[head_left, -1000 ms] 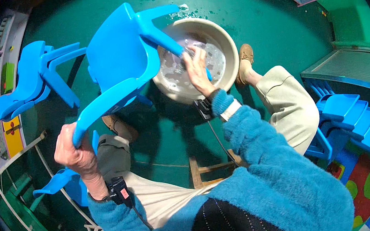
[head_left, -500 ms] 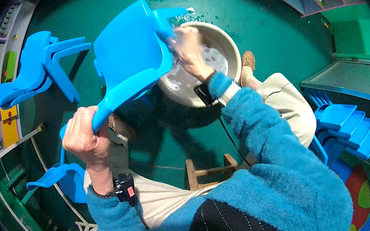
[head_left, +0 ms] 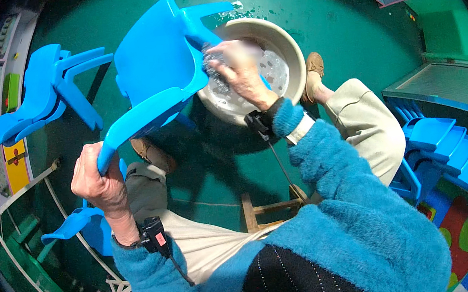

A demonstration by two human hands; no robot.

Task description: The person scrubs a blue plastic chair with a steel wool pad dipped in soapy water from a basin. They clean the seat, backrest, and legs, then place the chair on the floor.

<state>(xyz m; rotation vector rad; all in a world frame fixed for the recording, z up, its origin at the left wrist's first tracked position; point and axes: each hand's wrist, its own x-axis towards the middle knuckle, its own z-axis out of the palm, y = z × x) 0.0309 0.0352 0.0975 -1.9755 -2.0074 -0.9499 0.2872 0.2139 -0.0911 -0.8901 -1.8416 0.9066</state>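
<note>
A blue plastic child's chair [head_left: 153,56] is held tilted in front of me, its legs toward the basin. My left hand [head_left: 96,175] is closed round the end of its curved blue part, at the near left. At the chair's right side, my right hand [head_left: 241,75] presses a dark grey, crinkled wad [head_left: 214,69] against the frame by a leg; whether it is a cloth or a scrubber I cannot tell. Motion blurs part of that hand. Below it stands a round beige basin [head_left: 295,59] with foamy water inside.
Other blue chairs stand at left [head_left: 36,103] and lower left [head_left: 80,226]; a stack of blue chairs [head_left: 444,146] is at right. Shelves [head_left: 4,86] line the left, beside a white metal frame [head_left: 24,201]. A wooden stool [head_left: 249,213] is beneath me. Water spots the green floor [head_left: 337,34].
My left hand has shifted slightly left and nearer, tilting the chair a little. The right hand has slid a bit left and down along the frame, and the grey wad shows more clearly.
</note>
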